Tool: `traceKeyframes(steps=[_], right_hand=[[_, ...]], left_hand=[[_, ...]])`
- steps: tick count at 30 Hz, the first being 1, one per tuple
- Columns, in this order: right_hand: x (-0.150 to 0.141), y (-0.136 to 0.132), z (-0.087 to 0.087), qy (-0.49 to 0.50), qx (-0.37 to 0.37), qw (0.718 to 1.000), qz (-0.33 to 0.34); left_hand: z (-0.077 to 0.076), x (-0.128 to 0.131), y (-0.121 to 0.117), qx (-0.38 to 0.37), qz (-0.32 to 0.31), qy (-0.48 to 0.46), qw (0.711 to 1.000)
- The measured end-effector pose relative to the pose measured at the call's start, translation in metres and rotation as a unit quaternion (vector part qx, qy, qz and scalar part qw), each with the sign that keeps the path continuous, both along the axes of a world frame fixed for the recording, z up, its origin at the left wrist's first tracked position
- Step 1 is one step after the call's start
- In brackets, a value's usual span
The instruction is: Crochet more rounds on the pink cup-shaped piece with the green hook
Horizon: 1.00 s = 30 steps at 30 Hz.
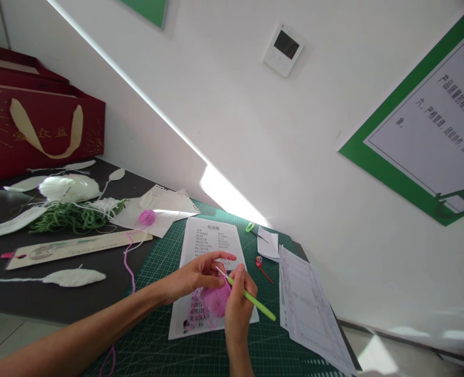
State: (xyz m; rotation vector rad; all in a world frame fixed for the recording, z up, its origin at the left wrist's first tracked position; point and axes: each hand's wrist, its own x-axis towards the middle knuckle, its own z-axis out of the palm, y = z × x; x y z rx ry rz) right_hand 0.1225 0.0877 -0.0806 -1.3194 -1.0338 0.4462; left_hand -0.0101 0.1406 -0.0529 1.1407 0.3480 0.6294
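Note:
My left hand point(198, 276) pinches a small pink crocheted piece point(216, 299) over a printed pattern sheet point(210, 246). My right hand point(239, 303) grips a crochet hook with a green handle point(257, 303), its metal tip worked into the top edge of the pink piece. A pink yarn strand point(128, 264) runs from the work across the mat to a small pink yarn ball point(147, 217) lying on loose papers. Everything sits on a green cutting mat point(169, 345).
A tangle of green yarn point(69, 217), white crocheted leaf shapes point(72, 276) and a long ruler point(78, 245) lie on the dark table at left. A red gift bag point(39, 131) stands behind. Printed sheets point(310, 309), a green clip point(250, 226) and a red marker pin point(261, 264) lie at right.

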Motion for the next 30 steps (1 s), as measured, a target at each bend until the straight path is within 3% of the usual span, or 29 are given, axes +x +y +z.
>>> traceKeyframes(steps=[7, 16, 25, 30], right_hand=[[0.002, 0.002, -0.001, -0.055, 0.036, 0.998, 0.010], [0.003, 0.002, 0.002, -0.160, 0.091, 0.983, 0.003], [0.018, 0.001, 0.002, -0.345, 0.189, 0.919, -0.013], [0.027, 0.002, -0.001, -0.388, 0.205, 0.899, -0.019]], left_hand=[[-0.007, -0.001, 0.003, 0.003, -0.011, -0.011, 1.000], [-0.004, -0.002, 0.002, -0.012, -0.006, -0.010, 1.000], [-0.005, 0.000, 0.001, -0.013, -0.003, -0.012, 1.000], [-0.005, 0.001, 0.001, -0.017, -0.001, -0.014, 1.000]])
